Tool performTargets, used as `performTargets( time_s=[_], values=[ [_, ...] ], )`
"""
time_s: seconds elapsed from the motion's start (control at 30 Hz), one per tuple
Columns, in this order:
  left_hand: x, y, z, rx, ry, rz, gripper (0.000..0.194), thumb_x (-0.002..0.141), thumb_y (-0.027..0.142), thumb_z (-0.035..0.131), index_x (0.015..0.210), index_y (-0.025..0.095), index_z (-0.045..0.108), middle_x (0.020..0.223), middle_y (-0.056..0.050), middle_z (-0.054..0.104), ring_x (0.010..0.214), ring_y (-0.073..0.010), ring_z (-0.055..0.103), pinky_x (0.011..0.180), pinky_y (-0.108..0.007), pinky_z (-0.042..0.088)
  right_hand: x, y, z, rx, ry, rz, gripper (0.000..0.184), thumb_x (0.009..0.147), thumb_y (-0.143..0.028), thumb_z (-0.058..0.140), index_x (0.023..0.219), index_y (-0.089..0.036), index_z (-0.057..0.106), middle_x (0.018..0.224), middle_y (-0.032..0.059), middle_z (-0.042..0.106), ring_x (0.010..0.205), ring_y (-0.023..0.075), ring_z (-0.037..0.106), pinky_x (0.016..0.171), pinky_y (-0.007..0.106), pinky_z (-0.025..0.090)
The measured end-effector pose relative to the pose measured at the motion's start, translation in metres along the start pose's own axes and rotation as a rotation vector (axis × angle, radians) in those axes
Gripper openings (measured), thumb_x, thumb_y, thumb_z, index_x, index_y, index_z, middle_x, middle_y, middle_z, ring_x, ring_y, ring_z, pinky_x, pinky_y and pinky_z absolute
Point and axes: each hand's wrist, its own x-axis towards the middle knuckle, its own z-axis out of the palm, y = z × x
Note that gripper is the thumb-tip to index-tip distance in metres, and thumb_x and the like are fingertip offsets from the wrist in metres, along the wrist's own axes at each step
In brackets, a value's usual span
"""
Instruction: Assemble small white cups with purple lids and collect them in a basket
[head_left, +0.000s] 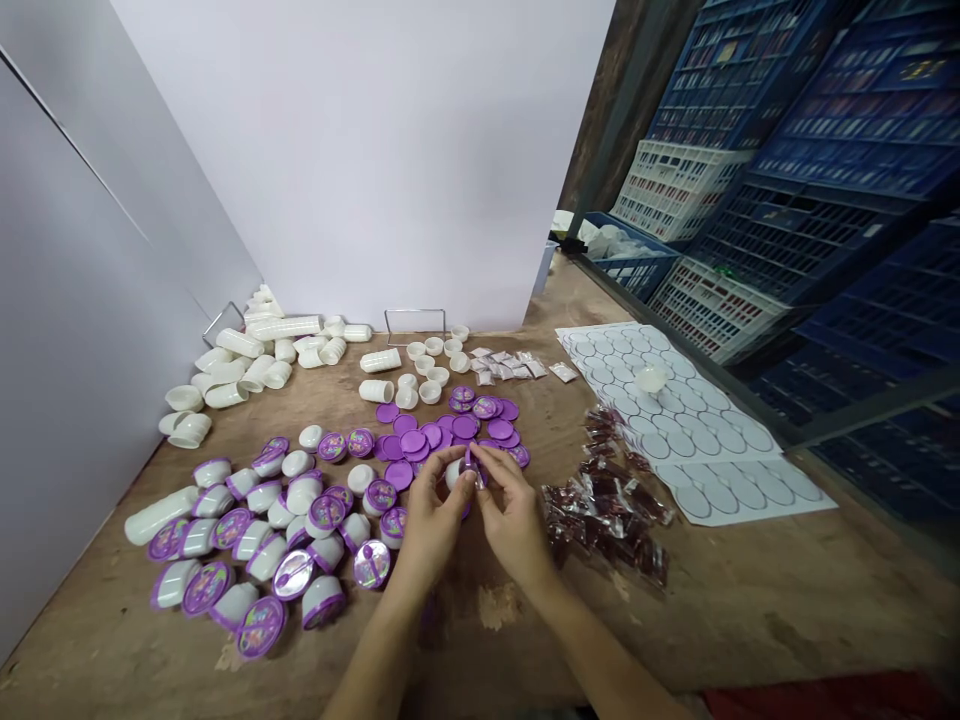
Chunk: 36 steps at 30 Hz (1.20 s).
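Note:
Both hands meet at the middle of the wooden table. My left hand (pixel 435 515) has its fingers closed round a small white cup (pixel 454 473). My right hand (pixel 514 515) pinches the purple lid (pixel 470 460) at the cup's side; the fingers partly hide both pieces. Just beyond my fingers lies a spread of loose purple lids (pixel 413 441). To the left, several white cups with purple lids (pixel 260 628) lie on their sides or upside down, some showing printed tops. Dark brown sachets (pixel 607 520) are heaped right of my right hand.
Stacked white cups (pixel 283 327) lie at the back left, with loose small cups (pixel 430 392) and pale sachets (pixel 514 366) at the back middle. A sheet printed with ovals (pixel 705 440) bears one white cup (pixel 650 380). Crates (pixel 682 190) stand at the right; white panels (pixel 360 150) rise behind.

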Motion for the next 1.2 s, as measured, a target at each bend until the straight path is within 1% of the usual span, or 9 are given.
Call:
performTargets(
  time_s=[0.17, 0.33, 0.4, 0.53, 0.67, 0.8, 0.93, 1.07, 1.2],
  values=[
    [-0.005, 0.000, 0.008, 0.013, 0.078, -0.029, 0.027, 0.080, 0.035, 0.066, 0.102, 0.018, 0.067, 0.096, -0.007, 0.068, 0.079, -0.0166, 0.061, 0.075, -0.029, 0.050, -0.004, -0.008, 0.003, -0.111, 0.105, 0.011, 0.038, 0.091, -0.026, 0.051, 0.126, -0.020, 0.064, 0.125, 0.0145, 0.063, 0.120, 0.0270, 0.056, 0.107, 0.049, 0.046],
    [-0.005, 0.001, 0.009, -0.187, 0.180, -0.139, 0.031, 0.071, 0.035, 0.071, 0.095, 0.018, 0.060, 0.090, -0.004, 0.067, 0.076, -0.0152, 0.063, 0.063, -0.024, 0.051, 0.000, -0.009, -0.003, 0.090, -0.058, 0.157, 0.041, 0.092, -0.037, 0.054, 0.128, -0.019, 0.063, 0.132, 0.0138, 0.061, 0.122, 0.0258, 0.057, 0.105, 0.044, 0.049],
    [-0.005, 0.000, 0.008, -0.221, 0.195, -0.127, 0.036, 0.070, 0.031, 0.071, 0.100, 0.020, 0.054, 0.093, -0.004, 0.068, 0.080, -0.0160, 0.065, 0.069, -0.027, 0.052, 0.002, -0.008, -0.007, 0.093, -0.122, 0.114, 0.040, 0.092, -0.036, 0.055, 0.129, -0.021, 0.062, 0.133, 0.0123, 0.060, 0.123, 0.0249, 0.056, 0.106, 0.043, 0.048],
    [-0.006, -0.004, 0.007, -0.187, 0.181, -0.044, 0.039, 0.073, 0.026, 0.070, 0.105, 0.024, 0.046, 0.114, -0.006, 0.067, 0.094, -0.0161, 0.065, 0.081, -0.029, 0.051, 0.008, -0.009, -0.013, -0.010, -0.202, -0.075, 0.040, 0.095, -0.026, 0.051, 0.135, -0.027, 0.057, 0.134, 0.0088, 0.060, 0.125, 0.0225, 0.054, 0.108, 0.043, 0.045],
    [-0.005, -0.003, 0.006, -0.243, 0.153, -0.093, 0.042, 0.074, 0.034, 0.072, 0.105, 0.024, 0.045, 0.105, -0.005, 0.070, 0.091, -0.0168, 0.066, 0.081, -0.029, 0.052, 0.013, -0.013, -0.016, -0.113, -0.346, -0.249, 0.040, 0.096, -0.019, 0.045, 0.131, -0.032, 0.060, 0.126, 0.0049, 0.066, 0.118, 0.0218, 0.057, 0.101, 0.044, 0.048],
    [-0.002, -0.003, 0.004, -0.259, 0.199, -0.159, 0.043, 0.071, 0.043, 0.074, 0.104, 0.020, 0.057, 0.108, -0.008, 0.069, 0.094, -0.0202, 0.067, 0.078, -0.031, 0.055, 0.009, -0.012, -0.010, -0.159, -0.277, -0.322, 0.045, 0.096, -0.015, 0.043, 0.135, -0.032, 0.056, 0.129, 0.0055, 0.065, 0.117, 0.0213, 0.058, 0.101, 0.045, 0.048],
    [-0.005, -0.004, 0.006, -0.379, 0.281, -0.277, 0.038, 0.072, 0.036, 0.072, 0.106, 0.018, 0.068, 0.120, -0.011, 0.068, 0.109, -0.0248, 0.064, 0.084, -0.032, 0.054, 0.001, -0.010, 0.000, -0.229, -0.193, -0.409, 0.051, 0.094, -0.010, 0.040, 0.141, -0.028, 0.049, 0.135, 0.0073, 0.061, 0.116, 0.0228, 0.057, 0.097, 0.045, 0.049],
    [-0.011, 0.004, 0.006, -0.605, 0.213, -0.250, 0.038, 0.069, 0.030, 0.071, 0.106, 0.019, 0.073, 0.130, -0.011, 0.065, 0.126, -0.0290, 0.055, 0.096, -0.037, 0.051, -0.001, -0.010, 0.003, -0.275, -0.165, -0.429, 0.052, 0.093, -0.009, 0.040, 0.143, -0.024, 0.048, 0.136, 0.0098, 0.060, 0.118, 0.0240, 0.057, 0.097, 0.045, 0.049],
    [-0.013, 0.011, 0.003, -0.583, 0.153, -0.272, 0.048, 0.062, 0.028, 0.080, 0.109, 0.020, 0.073, 0.127, -0.011, 0.067, 0.127, -0.0299, 0.055, 0.105, -0.039, 0.045, -0.001, -0.010, 0.005, -0.290, -0.123, -0.440, 0.052, 0.092, -0.012, 0.047, 0.143, -0.021, 0.048, 0.136, 0.0130, 0.059, 0.121, 0.0250, 0.057, 0.098, 0.046, 0.050]
  ],
)
